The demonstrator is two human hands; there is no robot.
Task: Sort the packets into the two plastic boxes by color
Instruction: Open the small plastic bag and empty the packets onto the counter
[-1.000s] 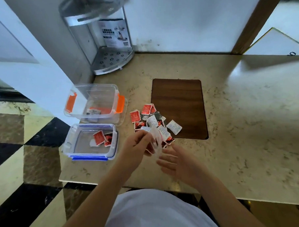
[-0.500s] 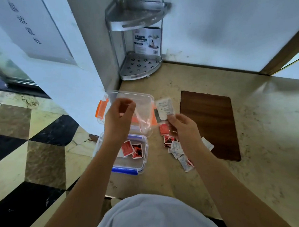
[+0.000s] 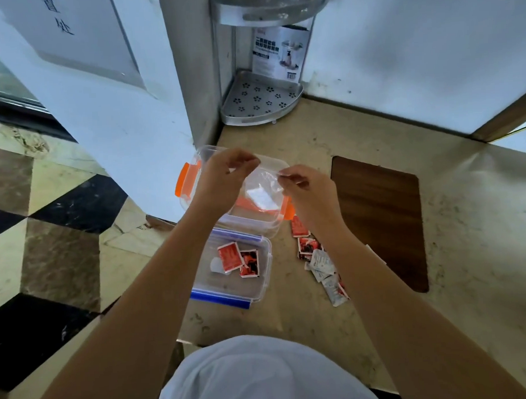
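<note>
Both my hands hover over the clear box with orange clips (image 3: 185, 182) at the counter's left edge. My left hand (image 3: 221, 178) and my right hand (image 3: 308, 194) each pinch an edge of a thin clear plastic bag (image 3: 262, 181) stretched between them. A white packet (image 3: 259, 197) shows through the bag; I cannot tell whether it is in the bag or in the box. Nearer me, the clear box with blue clips (image 3: 230, 298) holds a few red packets (image 3: 231, 256). A loose pile of red and white packets (image 3: 322, 264) lies right of the boxes, partly hidden by my right forearm.
A dark wooden inlay (image 3: 380, 221) sits in the beige counter to the right. A metal corner shelf (image 3: 260, 101) stands against the wall behind the boxes. The counter ends just left of the boxes, above a checkered floor (image 3: 55, 226).
My right hand no longer holds up the white packet; it has moved left to grip the bag's other edge. The view has shifted closer to the boxes.
</note>
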